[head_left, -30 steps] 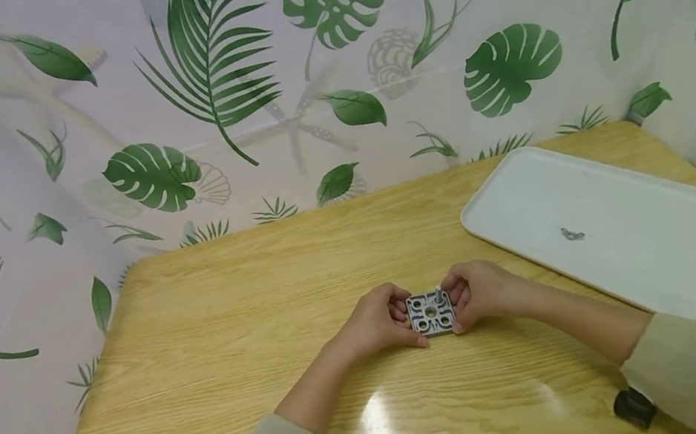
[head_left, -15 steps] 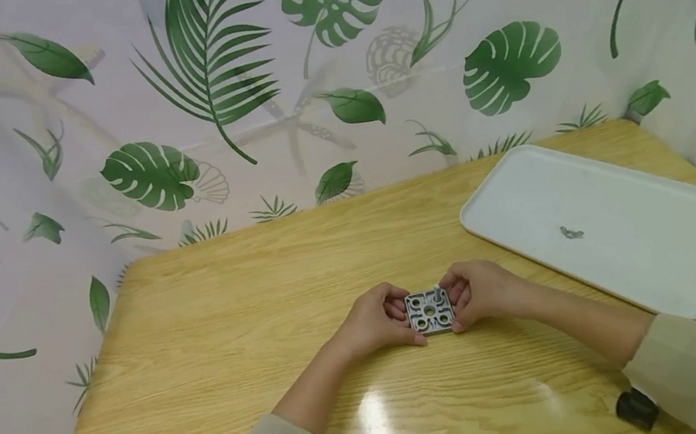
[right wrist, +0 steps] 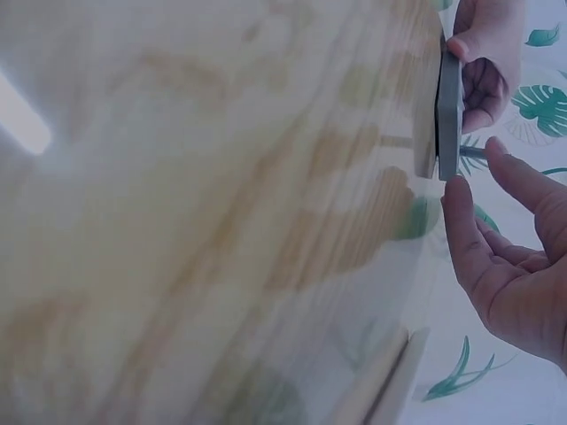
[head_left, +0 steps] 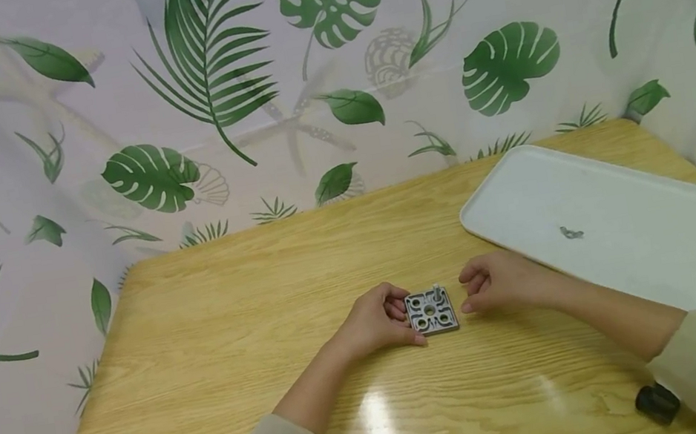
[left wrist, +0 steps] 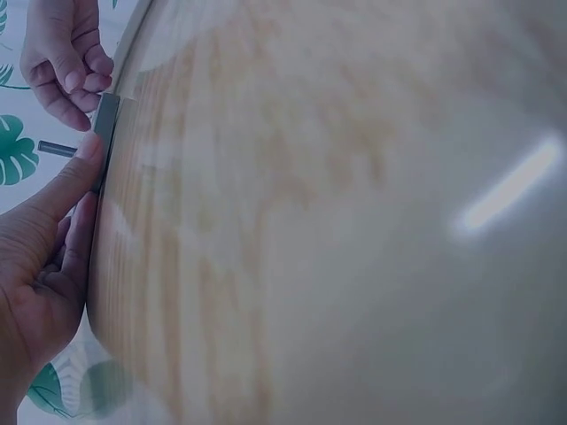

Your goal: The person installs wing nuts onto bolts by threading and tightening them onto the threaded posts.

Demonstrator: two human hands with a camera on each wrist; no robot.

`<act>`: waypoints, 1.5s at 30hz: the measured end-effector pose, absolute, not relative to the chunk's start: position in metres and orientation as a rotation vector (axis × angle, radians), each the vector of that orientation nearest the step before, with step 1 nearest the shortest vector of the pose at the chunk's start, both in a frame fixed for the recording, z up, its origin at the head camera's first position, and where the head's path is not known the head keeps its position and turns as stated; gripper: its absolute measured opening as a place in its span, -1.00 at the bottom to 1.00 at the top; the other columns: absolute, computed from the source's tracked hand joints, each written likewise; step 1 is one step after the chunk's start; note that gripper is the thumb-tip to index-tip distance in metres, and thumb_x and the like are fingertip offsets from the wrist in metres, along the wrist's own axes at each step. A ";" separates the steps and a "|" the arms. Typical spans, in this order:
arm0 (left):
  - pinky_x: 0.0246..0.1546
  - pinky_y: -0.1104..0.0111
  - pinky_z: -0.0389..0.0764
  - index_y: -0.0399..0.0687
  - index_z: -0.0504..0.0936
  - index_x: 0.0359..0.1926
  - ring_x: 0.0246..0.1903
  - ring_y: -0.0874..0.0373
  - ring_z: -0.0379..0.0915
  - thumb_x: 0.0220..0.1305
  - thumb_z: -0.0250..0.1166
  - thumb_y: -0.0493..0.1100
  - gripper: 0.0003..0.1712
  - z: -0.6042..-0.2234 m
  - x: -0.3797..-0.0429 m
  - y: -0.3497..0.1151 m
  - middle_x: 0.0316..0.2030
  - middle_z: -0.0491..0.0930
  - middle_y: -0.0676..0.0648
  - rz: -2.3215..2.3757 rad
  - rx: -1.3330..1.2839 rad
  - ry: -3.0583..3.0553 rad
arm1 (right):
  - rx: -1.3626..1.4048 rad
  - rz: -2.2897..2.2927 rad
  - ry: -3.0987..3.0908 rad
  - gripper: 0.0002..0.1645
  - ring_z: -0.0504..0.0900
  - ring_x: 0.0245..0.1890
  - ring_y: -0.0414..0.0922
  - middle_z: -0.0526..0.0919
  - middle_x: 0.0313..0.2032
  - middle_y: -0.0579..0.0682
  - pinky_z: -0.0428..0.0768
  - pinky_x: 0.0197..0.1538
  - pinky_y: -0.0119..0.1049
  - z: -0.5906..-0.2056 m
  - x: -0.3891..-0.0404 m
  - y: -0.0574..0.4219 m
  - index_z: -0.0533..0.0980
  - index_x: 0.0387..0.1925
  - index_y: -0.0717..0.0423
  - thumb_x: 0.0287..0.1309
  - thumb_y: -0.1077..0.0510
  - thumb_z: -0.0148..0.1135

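Note:
A square grey metal plate (head_left: pixel 430 310) with several round holes lies flat on the wooden table. From its far right corner a short metal pin (head_left: pixel 437 292) stands upright; the left wrist view shows the same pin (left wrist: pixel 57 149) sticking out of the plate's face. My left hand (head_left: pixel 380 321) grips the plate's left side between thumb and fingers. Just right of the plate, apart from it, is my right hand (head_left: pixel 500 283), its fingers loosely bent and holding nothing. In the right wrist view, that hand's thumb and forefinger (right wrist: pixel 464 221) are spread near the plate's edge.
A white tray (head_left: pixel 630 205) lies at the right of the table (head_left: pixel 252 299), with small metal pieces (head_left: pixel 571 233) on it. My right forearm passes close to the tray's near edge. A leaf-patterned cloth (head_left: pixel 275 93) rises behind and beside the table.
My right hand has let go of the plate's right side and drawn a little to the right. My left hand and the plate stay in place.

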State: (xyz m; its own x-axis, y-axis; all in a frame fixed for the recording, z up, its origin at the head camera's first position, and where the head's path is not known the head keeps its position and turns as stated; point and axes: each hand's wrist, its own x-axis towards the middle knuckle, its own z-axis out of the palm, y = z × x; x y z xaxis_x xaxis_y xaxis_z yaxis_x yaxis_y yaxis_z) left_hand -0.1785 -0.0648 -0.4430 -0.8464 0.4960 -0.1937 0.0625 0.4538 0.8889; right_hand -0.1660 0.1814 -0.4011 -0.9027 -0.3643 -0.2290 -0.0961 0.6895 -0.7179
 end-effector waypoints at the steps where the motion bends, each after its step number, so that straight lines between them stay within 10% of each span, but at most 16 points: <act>1: -0.22 0.46 0.54 -0.18 0.48 0.07 -0.29 0.21 0.44 -0.31 0.63 -0.24 -0.19 -0.443 -0.178 -0.065 -0.24 0.50 0.00 1.366 0.471 2.278 | -0.352 -1.034 2.562 -0.37 0.61 -0.29 -0.13 0.65 -0.29 0.07 0.61 -0.23 -0.27 -0.400 -0.166 0.183 0.50 -0.05 0.42 -0.08 0.06 0.47; 25: -0.21 0.44 0.53 -0.17 0.47 0.08 -0.28 0.20 0.44 -0.29 0.62 -0.23 -0.19 -0.440 -0.179 -0.067 -0.22 0.48 0.00 1.352 0.481 2.269 | -0.252 -1.112 2.637 -0.57 0.70 -0.45 -0.08 0.68 -0.35 0.12 0.69 -0.32 -0.27 -0.381 -0.148 0.250 0.49 -0.08 0.45 0.19 0.13 0.24; 45: -0.23 0.47 0.57 -0.20 0.45 0.10 -0.29 0.22 0.46 -0.28 0.62 -0.25 -0.18 -0.439 -0.177 -0.068 -0.22 0.47 -0.02 1.365 0.495 2.268 | -0.038 -0.879 2.800 -0.35 0.67 -0.47 -0.15 0.72 -0.36 0.09 0.62 -0.40 -0.30 -0.388 -0.145 0.322 0.44 -0.01 0.48 0.29 -0.10 0.12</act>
